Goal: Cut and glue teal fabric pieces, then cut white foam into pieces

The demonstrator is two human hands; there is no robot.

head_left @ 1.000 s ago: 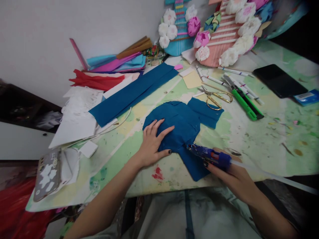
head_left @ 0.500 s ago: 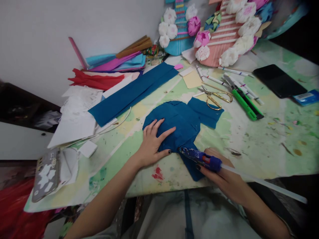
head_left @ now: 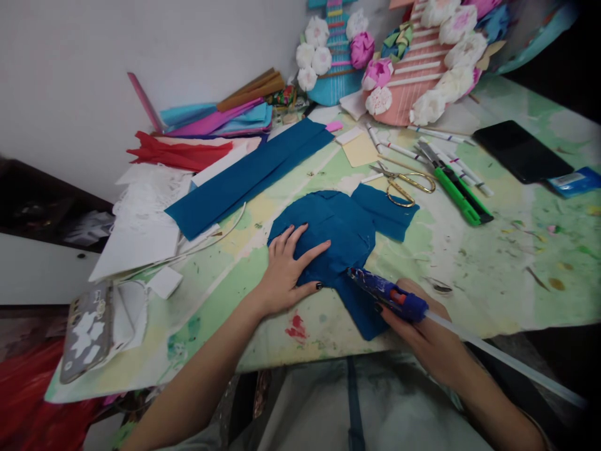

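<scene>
A rounded piece covered in dark blue crepe paper (head_left: pixel 335 228) lies on the table in front of me. My left hand (head_left: pixel 291 269) rests flat on its left side, fingers spread. My right hand (head_left: pixel 417 332) is wrapped round a blue hot glue gun (head_left: pixel 385 291), with a long clear glue stick (head_left: pixel 498 354) running out of its back. The gun's nozzle points at the lower edge of the round piece, where a blue paper flap (head_left: pixel 364 313) hangs toward me. Whether the nozzle touches the paper I cannot tell.
Gold-handled scissors (head_left: pixel 404 186) lie partly over a blue paper scrap (head_left: pixel 385 213). Right of them are a green cutter knife (head_left: pixel 462 194), several markers and a black phone (head_left: pixel 521 150). A folded blue crepe strip (head_left: pixel 253 175) lies behind. Flower-decorated paper guitars (head_left: pixel 333 81) stand at the back.
The glue gun in my right hand has shifted slightly right and up along the lower edge of the round piece. My left hand stays in place on the paper.
</scene>
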